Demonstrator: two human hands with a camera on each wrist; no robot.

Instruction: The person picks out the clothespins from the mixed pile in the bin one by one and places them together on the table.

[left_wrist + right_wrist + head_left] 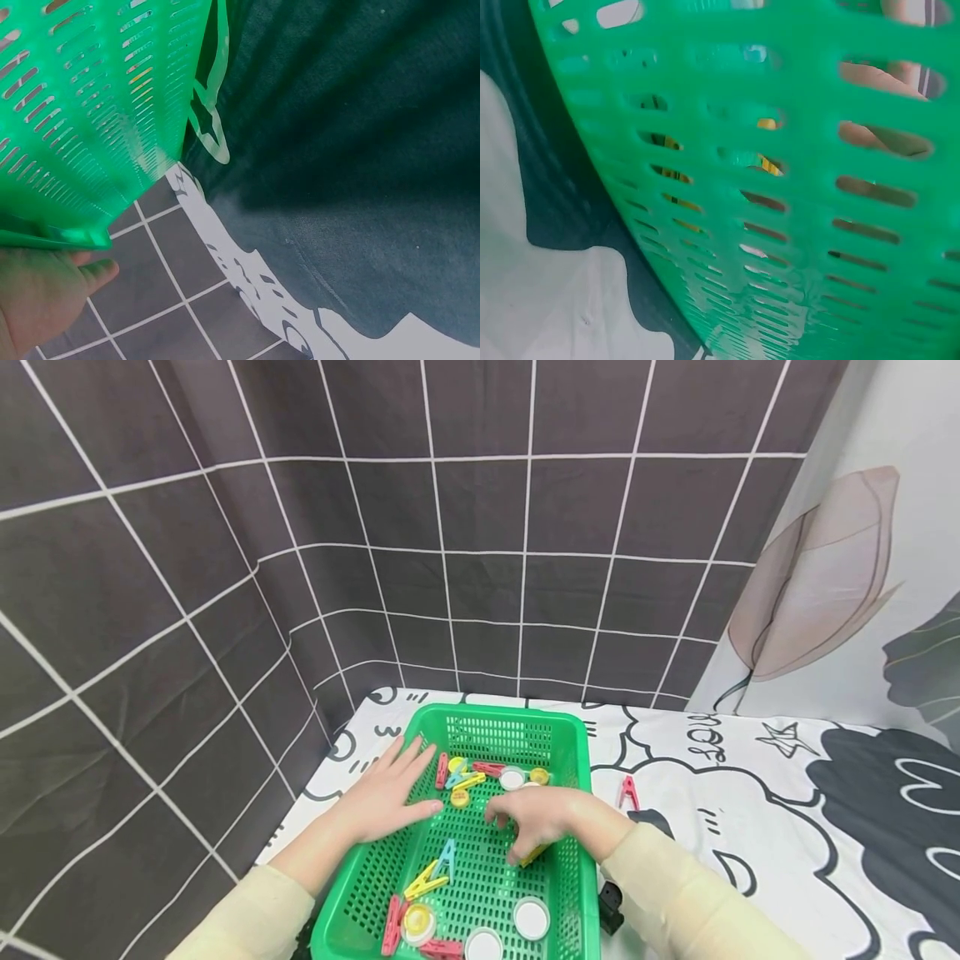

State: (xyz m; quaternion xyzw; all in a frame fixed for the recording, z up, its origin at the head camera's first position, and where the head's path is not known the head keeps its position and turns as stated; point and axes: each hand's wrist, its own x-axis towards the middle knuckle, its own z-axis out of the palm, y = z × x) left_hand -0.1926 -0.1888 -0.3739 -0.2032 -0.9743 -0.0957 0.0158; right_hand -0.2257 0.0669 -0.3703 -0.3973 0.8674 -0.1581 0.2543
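Observation:
A green plastic basket (583, 893) with slotted walls stands in front of me. My left hand (386, 797) lies with straight, spread fingers over its left rim; in the left wrist view the thumb shows by the green edge. My right hand (536, 817) reaches over the right wall into the basket, fingers bent downward and thumb apart from them. Under its palm is a yellow item (534, 855), mostly hidden; yellow and black bits show through the slots in the right wrist view. Near the hands lie yellow and blue clothespins (446, 860) and a yellow bottle cap (460, 798).
At the basket's far end are more clothespins and caps, among them a white cap (512, 778). Near the front are white caps (532, 918) and red clothespins (392, 925). Outside, a red clothespin (628, 792) and a black object (611, 907) lie on the patterned cloth (750, 827).

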